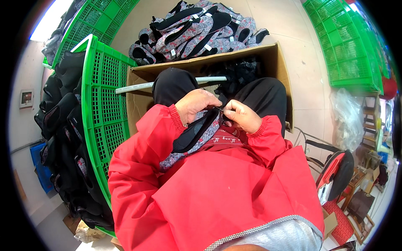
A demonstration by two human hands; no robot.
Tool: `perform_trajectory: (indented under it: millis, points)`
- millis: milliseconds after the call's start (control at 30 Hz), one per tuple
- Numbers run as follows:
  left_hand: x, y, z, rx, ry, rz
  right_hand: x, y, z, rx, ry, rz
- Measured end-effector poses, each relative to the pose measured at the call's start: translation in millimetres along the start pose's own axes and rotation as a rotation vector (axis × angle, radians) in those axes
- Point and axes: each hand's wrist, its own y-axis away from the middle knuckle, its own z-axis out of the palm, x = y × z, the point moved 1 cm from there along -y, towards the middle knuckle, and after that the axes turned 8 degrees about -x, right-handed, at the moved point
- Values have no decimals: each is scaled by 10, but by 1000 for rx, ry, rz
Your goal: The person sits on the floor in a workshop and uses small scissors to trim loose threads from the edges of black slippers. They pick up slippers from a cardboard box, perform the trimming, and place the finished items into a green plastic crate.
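A: Item one, on our lap: patterned slipper (197, 134), left hand (194, 104) closed over its upper.

B: Touching it, right hand (243, 117) pinched shut on the slipper's edge.

A: Beyond both hands: cardboard box (276, 62), then a slipper pile (197, 29).

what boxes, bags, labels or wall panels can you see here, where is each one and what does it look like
Cardboard box: open, brown, on the floor just beyond the knees, dark pieces inside.
Green crates: plastic lattice, one at the left holding dark shoes, more stacked at top right.
Plastic bag: clear, crumpled, on the floor at right.
Wall panel: small, pale, squarish, far left.
Shoe tags: small white tabs in the piled shoes.
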Motion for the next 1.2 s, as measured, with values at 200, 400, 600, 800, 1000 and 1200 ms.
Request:
perform_trajectory:
  millis: [200,400,600,800,1000,1200]
  points:
    - [36,15,7,32,38,30,41,29,-9,27,-71,-16]
    - [257,-55,-40,153,-256,216,315,133,5,34,-332,-94]
    - [686,-322,167,385,-1077,404,429,108,2,-50,-385,-176]
    - [689,-945,114,481,-1337,536,490,121,-13,-34,-413,-168]
    - [771,-1122,15,511,-1302,585,509,154,-62,-67,-456,-158]
    - [876,-369,2,439,-1121,563,455,180,-81,-68,-411,-187]
